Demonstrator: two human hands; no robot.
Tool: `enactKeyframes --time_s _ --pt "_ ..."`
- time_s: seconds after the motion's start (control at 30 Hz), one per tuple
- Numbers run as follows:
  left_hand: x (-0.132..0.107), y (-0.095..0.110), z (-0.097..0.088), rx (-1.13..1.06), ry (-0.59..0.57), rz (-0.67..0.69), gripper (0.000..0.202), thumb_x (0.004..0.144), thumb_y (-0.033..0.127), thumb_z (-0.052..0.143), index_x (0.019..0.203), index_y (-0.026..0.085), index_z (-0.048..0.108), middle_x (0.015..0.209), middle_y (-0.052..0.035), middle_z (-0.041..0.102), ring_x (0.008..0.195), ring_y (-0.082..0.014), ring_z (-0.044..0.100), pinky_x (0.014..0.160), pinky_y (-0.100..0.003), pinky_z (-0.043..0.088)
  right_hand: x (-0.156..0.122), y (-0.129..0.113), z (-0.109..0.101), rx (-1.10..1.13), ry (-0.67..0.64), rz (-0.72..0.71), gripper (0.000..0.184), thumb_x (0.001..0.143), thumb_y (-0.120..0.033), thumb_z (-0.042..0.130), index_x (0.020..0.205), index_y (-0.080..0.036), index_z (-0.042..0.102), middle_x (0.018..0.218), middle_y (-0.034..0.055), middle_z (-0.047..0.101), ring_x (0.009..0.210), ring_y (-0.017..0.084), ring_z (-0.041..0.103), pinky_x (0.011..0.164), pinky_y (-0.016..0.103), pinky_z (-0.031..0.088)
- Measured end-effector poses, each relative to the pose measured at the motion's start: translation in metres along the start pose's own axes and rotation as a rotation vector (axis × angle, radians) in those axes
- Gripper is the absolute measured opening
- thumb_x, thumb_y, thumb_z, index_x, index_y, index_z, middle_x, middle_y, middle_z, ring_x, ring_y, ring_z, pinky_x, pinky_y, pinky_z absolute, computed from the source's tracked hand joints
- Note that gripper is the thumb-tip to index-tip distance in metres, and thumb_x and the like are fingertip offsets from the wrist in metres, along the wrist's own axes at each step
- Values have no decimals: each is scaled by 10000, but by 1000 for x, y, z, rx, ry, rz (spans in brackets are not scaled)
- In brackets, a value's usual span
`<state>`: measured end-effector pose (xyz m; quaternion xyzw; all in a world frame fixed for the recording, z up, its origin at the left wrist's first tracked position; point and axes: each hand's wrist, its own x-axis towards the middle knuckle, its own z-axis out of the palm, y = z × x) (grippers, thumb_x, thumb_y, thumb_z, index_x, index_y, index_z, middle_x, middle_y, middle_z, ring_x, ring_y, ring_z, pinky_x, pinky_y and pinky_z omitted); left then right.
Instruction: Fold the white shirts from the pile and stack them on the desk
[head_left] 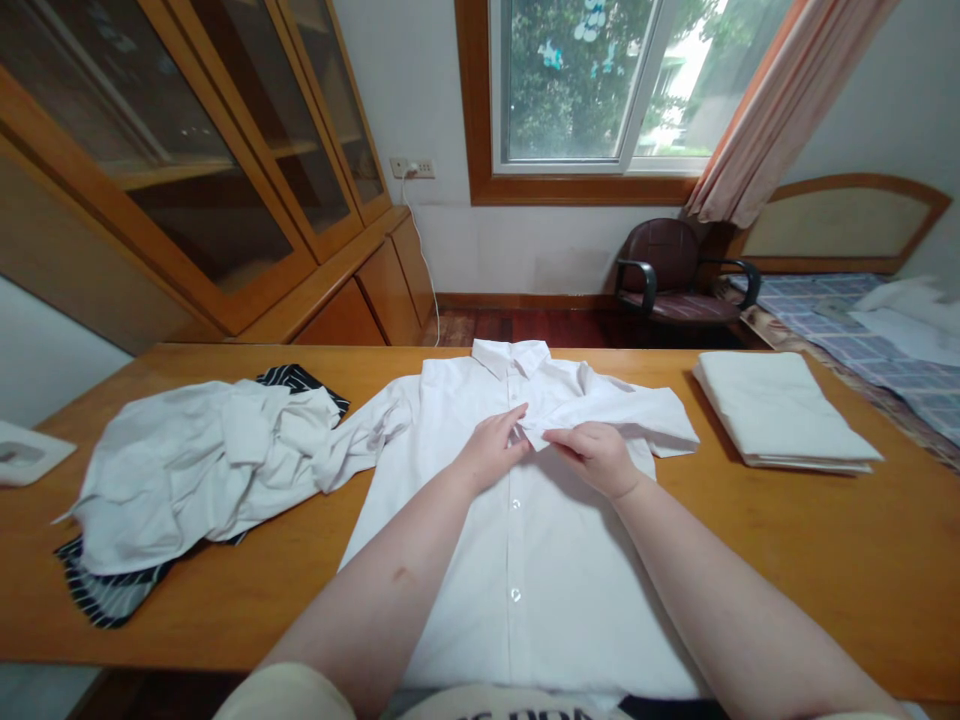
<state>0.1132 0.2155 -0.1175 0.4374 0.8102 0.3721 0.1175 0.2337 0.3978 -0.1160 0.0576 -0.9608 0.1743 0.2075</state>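
A white button-up shirt (517, 560) lies flat, front up, on the wooden table (825, 540), collar away from me. Its right sleeve (637, 410) is folded across the chest. My left hand (491, 450) rests on the shirt's chest with its fingers pressed on the sleeve's cuff edge. My right hand (596, 455) is closed, pinching the same cuff of the folded sleeve beside the button line. The two hands almost touch.
A crumpled pile of white clothes (202, 460) over a dark striped garment (105, 590) lies at the left. A folded white stack (780, 410) sits at the right. A white object (26, 452) is at the far left edge. A chair (675, 270) and bed stand behind.
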Motion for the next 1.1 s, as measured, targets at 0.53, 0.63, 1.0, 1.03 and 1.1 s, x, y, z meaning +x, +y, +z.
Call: enactKeyframes --time_s 0.53,0.63,1.0,1.03,1.1 --pt "14 -23 11 -567 257 -301 224 665 264 645 862 159 663 690 5 611 629 -118 541 601 -232 419 4 -11 -4 157 -146 -37 319 909 -378 432 1076 -236 664 1014 66 700 910 173 631 836 312 467" --pt "15 -27 6 -548 349 -330 252 652 212 588 890 173 656 655 24 573 580 -105 496 554 -217 388 5 -4 -8 99 -7 145 368 919 -411 403 1072 -198 661 956 76 703 839 178 632 807 301 464" --pt "15 -31 -11 -537 541 -464 384 564 146 428 865 182 664 809 -7 626 557 -110 455 519 -234 345 8 52 -12 -279 279 600 290 866 -331 450 956 -167 671 1025 94 672 954 252 562 855 359 372" --pt "15 -32 -12 -552 551 -458 394 549 136 417 852 183 664 829 -7 628 572 -111 460 525 -231 347 6 57 -13 -305 311 656 297 855 -339 465 975 -157 667 1060 107 660 971 265 557 851 368 371" --pt "15 -34 -15 -581 561 -441 419 516 117 397 832 185 665 855 -5 627 602 -110 467 537 -222 350 3 66 -15 -353 380 789 353 829 -370 500 1035 -126 650 1142 149 621 1006 299 544 838 389 374"
